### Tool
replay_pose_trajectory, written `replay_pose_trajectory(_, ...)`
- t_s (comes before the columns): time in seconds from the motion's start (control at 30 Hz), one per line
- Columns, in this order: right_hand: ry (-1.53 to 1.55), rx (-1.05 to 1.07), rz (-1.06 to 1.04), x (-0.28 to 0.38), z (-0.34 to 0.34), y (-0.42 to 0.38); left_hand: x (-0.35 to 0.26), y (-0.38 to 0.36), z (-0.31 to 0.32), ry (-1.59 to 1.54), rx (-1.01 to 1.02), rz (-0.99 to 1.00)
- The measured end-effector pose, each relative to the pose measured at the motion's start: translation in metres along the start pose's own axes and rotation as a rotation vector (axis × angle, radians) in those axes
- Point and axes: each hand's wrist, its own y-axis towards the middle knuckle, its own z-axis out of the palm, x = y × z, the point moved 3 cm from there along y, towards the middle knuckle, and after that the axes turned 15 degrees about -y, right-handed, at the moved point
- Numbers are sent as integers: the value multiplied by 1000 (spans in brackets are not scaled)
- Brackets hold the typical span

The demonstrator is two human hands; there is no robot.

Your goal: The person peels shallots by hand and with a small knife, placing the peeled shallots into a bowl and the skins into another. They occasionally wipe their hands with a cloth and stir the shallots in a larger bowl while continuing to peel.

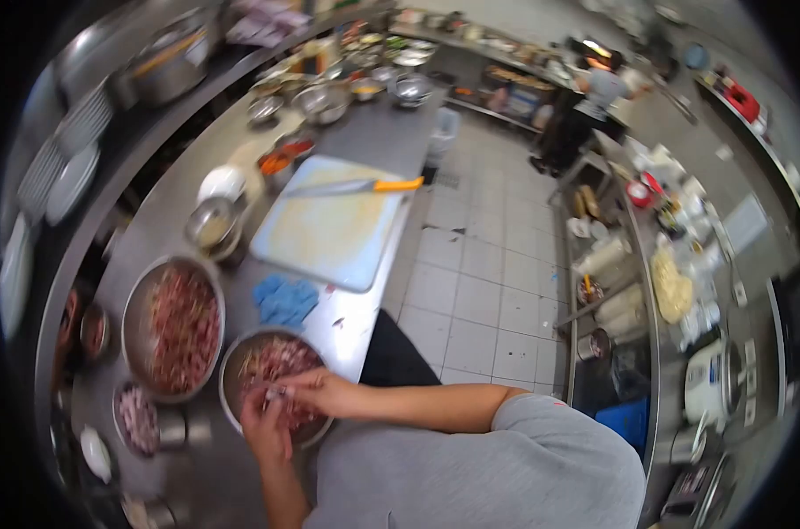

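Both hands meet over a steel bowl of raw meat pieces near the counter's edge. My left hand is at the bowl's left side, fingers bent up toward the other hand. My right hand reaches in from the right, its fingertips pinched together against the left fingers. A small greyish thing shows between the fingertips, too small to name. To the left stands a larger bowl of chopped meat. A blue cloth lies just beyond the nearer bowl.
Beyond the cloth lies a white cutting board with a yellow-handled knife. A small bowl of pale pieces stands at the left. Several bowls fill the counter's far end. Another person stands at the back right. A shelf holds plates.
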Motion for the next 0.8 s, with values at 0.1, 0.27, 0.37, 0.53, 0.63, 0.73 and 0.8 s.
replay_pose_trajectory(0.1, -41, 64, 25, 9, -2, -6, -8, -5, 8, 64, -83, -89)
replay_pose_trajectory(0.27, -69, -104, 162, 15, 2, -9, 1, -4, -15, -164, -8, -40)
replay_pose_trajectory(0.37, -93, -163, 207, 24, -2, -9, -3, -6, -10, -257, -37, -118)
replay_pose_trajectory(0.53, -61, -156, 325, 22, -5, -9, -10, -5, -10, -382, -39, -197)
replay_pose_trajectory(0.63, -93, -92, 257, 20, -3, -10, -12, -3, -8, -380, -16, -163)
replay_pose_trajectory(0.73, -262, -19, 43, 10, -3, -11, -9, -2, -13, -306, -12, -182)
replay_pose_trajectory(0.8, -382, -2, -80, 11, 0, -12, -8, -4, -9, -309, -40, -190)
